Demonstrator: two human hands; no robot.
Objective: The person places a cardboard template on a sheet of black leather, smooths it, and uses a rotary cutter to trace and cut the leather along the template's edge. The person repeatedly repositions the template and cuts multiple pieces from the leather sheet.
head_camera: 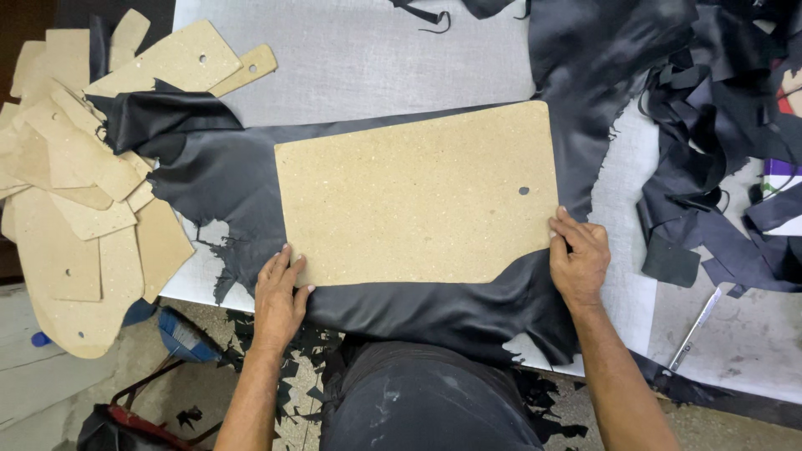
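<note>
Both hands press a cardboard template (418,196) onto black leather (225,171); left hand (280,292) flat, released; right hand (578,255) clenched at its edge.

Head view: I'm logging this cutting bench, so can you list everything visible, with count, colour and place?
Large board template: one, tan, flat on the leather at centre, small hole near its right edge.
Leather hide: one, black, spread under the template, ragged edges.
Smaller board templates: a pile, count unclear, tan, at the left.
Leather offcuts: a heap, black, at the right.
Worktable: one, grey-white surface, under everything.
Metal tool: one, silvery, slim, lower right on the table; kind unclear.
Leather scraps: many, black, on the floor below.
Left hand: flat on the hide, fingers at the template's lower left edge.
Right hand: fingers curled at the template's lower right corner.
</note>
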